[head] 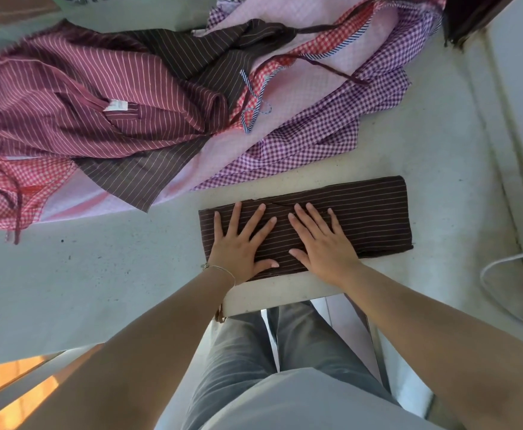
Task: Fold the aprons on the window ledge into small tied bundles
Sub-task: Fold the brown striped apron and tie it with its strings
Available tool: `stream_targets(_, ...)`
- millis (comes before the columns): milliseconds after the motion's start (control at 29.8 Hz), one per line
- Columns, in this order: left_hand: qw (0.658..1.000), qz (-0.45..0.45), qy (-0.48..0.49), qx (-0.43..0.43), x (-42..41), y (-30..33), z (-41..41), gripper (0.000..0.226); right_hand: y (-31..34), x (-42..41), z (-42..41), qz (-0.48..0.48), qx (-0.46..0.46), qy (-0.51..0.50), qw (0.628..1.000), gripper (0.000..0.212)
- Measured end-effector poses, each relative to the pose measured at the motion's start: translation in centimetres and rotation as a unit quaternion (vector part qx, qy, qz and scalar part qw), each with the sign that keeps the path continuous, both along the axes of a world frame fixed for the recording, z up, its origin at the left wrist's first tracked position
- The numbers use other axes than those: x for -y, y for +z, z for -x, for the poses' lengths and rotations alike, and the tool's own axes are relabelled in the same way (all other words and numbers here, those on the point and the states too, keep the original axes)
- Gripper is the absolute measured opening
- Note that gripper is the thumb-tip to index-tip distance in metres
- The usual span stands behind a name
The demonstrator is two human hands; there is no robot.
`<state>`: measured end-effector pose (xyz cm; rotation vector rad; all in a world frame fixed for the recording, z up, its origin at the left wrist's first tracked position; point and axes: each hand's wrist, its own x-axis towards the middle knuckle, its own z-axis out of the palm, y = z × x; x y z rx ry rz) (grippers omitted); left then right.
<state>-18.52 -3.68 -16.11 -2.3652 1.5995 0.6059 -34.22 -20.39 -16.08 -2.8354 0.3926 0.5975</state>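
Brown pinstriped apron, folded into flat rectangle, pressed by left hand and right hand, fingers spread flat.

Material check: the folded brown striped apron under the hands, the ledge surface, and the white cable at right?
Folded brown apron: thin woven cloth, probably cotton or a blend; matte, lies flat with crisp fold edges under both open hands. Ledge: pale speckled stone or terrazzo-like slab, dull finish with dark flecks. White cable: smooth plastic-looking sheath, holds a loose curve.
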Motion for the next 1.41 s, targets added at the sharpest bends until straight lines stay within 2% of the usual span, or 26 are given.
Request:
stream_targets(268,1.0,-0.018,0.015,0.021,-2.0,2.0,-1.9,0.084,1.0,-1.4,-3.1,-0.062,-0.011,0.062,0.996,0.085)
stream_targets(369,0.999,0.01,0.012,-0.03,-0.7,3.1,0.0,0.081,1.2,-2.7,-5.3,-0.086,-0.017,0.098,0.991,0.087)
stream_targets(436,0.996,-0.009,0.053,-0.066,0.1,2.9,0.9,0.079,1.4,-3.0,-5.5,-0.104,0.008,0.086,0.991,0.078)
stream_targets(469,0.994,-0.024,0.075,-0.07,0.5,2.7,1.0,0.079,1.6,-2.9,-5.1,-0.11,0.047,0.048,0.992,0.07)
stream_targets(536,0.994,-0.047,0.081,-0.06,0.9,2.3,1.1,0.081,1.8,-1.9,-3.8,-0.074,0.134,-0.107,0.982,0.057)
stream_targets(603,0.995,-0.056,0.058,-0.051,1.0,1.9,1.3,0.077,2.1,-0.1,-2.3,-0.01,0.161,-0.318,0.934,0.054)
stream_targets(670,0.996,-0.059,0.043,-0.049,1.0,1.7,1.5,0.071,2.5,2.0,-1.3,0.014,0.118,-0.452,0.884,0.063)
stream_targets(737,0.996,-0.058,0.037,-0.053,1.1,1.8,1.4,0.069,2.8,3.7,-1.2,-0.003,0.062,-0.49,0.869,0.072)
stream_targets(804,0.996,-0.059,0.033,-0.051,1.3,2.0,1.3,0.07,3.0,4.8,-1.7,-0.07,0.042,-0.516,0.853,0.068)
stream_targets(905,0.998,-0.058,0.018,-0.016,2.1,2.9,1.9,0.072,3.6,6.7,-3.2,-0.216,0.0,-0.574,0.79,0.059)
stream_targets(972,0.999,-0.047,-0.004,0.007,2.8,3.5,3.0,0.073,4.2,7.7,-3.6,-0.283,-0.042,-0.559,0.778,0.053)
stream_targets(1039,0.999,-0.033,0.003,-0.002,3.5,3.9,3.9,0.071,5.4,8.2,-3.7,-0.332,-0.046,-0.538,0.774,0.049)
stream_targets(1139,0.996,-0.037,0.067,-0.046,4.2,3.7,4.6,0.075,7.4,7.8,-3.9,-0.369,-0.001,-0.51,0.777,0.05)
stream_targets(1240,0.994,-0.054,0.08,-0.053,4.1,3.1,5.0,0.076,9.3,5.7,-4.5,-0.412,0.047,-0.48,0.773,0.05)
stream_targets(1340,0.994,-0.059,0.07,-0.056,4.0,2.9,5.3,0.073,10.5,2.2,-5.8,-0.438,0.063,-0.412,0.797,0.047)
stream_targets(1407,0.991,-0.028,0.085,-0.103,3.8,2.8,5.0,0.072,10.1,-0.2,-6.5,-0.446,0.05,-0.339,0.827,0.05)
